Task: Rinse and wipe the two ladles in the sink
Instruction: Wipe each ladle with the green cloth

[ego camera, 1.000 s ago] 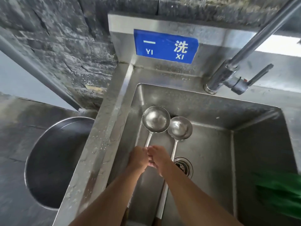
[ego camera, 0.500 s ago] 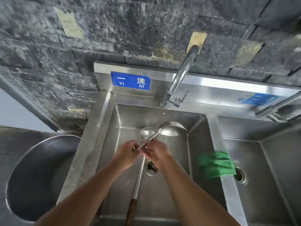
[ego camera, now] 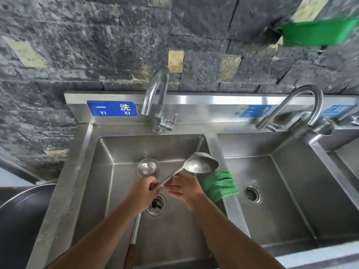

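Observation:
Two steel ladles are in the left sink basin [ego camera: 97, 181]. One ladle [ego camera: 147, 168] lies on the basin floor, bowl toward the back wall, its long handle running toward me to a wooden end. The other ladle [ego camera: 201, 164] is raised and tilted, its bowl up at the right near the divider. My left hand [ego camera: 145, 191] grips its handle low down. My right hand [ego camera: 183, 188] is beside the handle with fingers extended, touching it from below. The faucet [ego camera: 155, 98] stands behind the basin with no water running.
A green cloth [ego camera: 220, 186] hangs over the divider between the basins. The drain [ego camera: 155, 204] lies under my hands. A second basin [ego camera: 272, 191] with its own faucet [ego camera: 303, 105] is to the right, a dark round tub [ego camera: 19, 220] to the left.
One ladle has been lifted off the basin floor and its bowl swung up and right. My right hand loosened from the handle. The camera view pulled back and rose.

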The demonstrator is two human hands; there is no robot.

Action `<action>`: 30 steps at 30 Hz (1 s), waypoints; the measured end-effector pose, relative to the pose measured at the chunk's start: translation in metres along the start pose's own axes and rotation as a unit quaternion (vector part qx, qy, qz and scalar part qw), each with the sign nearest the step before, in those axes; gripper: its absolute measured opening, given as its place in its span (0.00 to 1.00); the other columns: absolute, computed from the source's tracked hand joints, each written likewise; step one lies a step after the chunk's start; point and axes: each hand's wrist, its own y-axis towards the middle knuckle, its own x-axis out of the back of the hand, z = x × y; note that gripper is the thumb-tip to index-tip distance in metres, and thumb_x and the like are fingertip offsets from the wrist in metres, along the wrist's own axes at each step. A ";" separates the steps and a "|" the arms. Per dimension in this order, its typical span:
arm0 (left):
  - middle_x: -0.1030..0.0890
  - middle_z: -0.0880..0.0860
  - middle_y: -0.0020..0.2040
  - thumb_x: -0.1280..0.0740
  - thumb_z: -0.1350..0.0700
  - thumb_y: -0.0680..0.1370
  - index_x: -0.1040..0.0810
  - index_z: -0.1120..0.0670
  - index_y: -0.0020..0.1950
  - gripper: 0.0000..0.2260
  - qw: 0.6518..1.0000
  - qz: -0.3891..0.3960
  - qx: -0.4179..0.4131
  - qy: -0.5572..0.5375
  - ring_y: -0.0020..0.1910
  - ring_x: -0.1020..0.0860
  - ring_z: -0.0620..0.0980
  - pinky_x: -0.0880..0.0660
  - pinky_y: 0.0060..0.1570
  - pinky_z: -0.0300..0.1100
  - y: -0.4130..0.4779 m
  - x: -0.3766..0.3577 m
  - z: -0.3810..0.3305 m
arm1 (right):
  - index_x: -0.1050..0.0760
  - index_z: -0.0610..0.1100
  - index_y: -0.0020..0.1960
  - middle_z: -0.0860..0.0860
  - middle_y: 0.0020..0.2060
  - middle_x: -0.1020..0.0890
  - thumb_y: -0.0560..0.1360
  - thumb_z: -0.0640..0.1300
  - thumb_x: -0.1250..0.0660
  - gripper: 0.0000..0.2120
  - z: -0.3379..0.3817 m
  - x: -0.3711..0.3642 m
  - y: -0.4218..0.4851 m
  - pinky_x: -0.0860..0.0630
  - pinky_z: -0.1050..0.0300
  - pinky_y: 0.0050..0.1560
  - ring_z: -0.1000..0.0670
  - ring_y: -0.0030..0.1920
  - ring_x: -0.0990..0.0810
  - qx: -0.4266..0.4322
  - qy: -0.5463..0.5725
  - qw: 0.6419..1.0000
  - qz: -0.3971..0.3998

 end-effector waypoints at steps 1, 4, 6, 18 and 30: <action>0.24 0.47 0.29 0.29 0.53 0.76 0.23 0.51 0.40 0.07 0.999 0.014 0.015 -0.030 0.26 0.29 0.41 0.35 0.27 0.32 0.002 -0.007 -0.006 | 0.23 0.39 0.52 0.42 0.46 0.16 0.81 0.36 0.45 0.11 0.004 0.009 -0.001 0.22 0.55 0.43 0.44 0.46 0.17 -0.002 -0.023 1.000 0.000; 0.22 0.56 0.30 0.31 0.59 0.78 0.22 0.58 0.43 0.05 0.984 0.050 0.079 -0.153 0.22 0.28 0.49 0.34 0.20 0.37 0.005 -0.029 -0.021 | 0.21 0.44 0.46 0.43 0.43 0.16 0.79 0.41 0.40 0.09 0.002 0.048 0.005 0.25 0.55 0.41 0.43 0.43 0.19 0.057 -0.140 0.988 -0.033; 0.23 0.58 0.29 0.33 0.61 0.79 0.23 0.61 0.43 0.06 0.972 0.049 0.114 -0.201 0.21 0.29 0.50 0.36 0.19 0.35 0.006 -0.040 -0.026 | 0.19 0.45 0.44 0.42 0.43 0.15 0.74 0.45 0.36 0.08 0.001 0.085 0.012 0.27 0.52 0.42 0.40 0.44 0.17 0.115 -0.289 0.942 -0.125; 0.23 0.61 0.28 0.35 0.66 0.79 0.23 0.67 0.42 0.07 0.948 0.005 0.176 -0.266 0.19 0.31 0.51 0.36 0.17 0.35 0.007 -0.071 -0.028 | 0.29 0.38 0.63 0.44 0.51 0.23 0.72 0.57 0.28 0.29 0.000 0.213 0.056 0.27 0.58 0.44 0.44 0.50 0.22 -0.006 -0.313 0.919 -0.239; 0.22 0.59 0.28 0.36 0.64 0.80 0.23 0.65 0.40 0.09 0.941 0.043 0.201 -0.270 0.19 0.30 0.50 0.36 0.18 0.35 -0.013 -0.066 -0.035 | 0.23 0.42 0.48 0.42 0.41 0.18 0.75 0.43 0.32 0.05 -0.006 0.213 0.023 0.30 0.53 0.40 0.39 0.43 0.21 0.131 -0.333 0.857 -0.371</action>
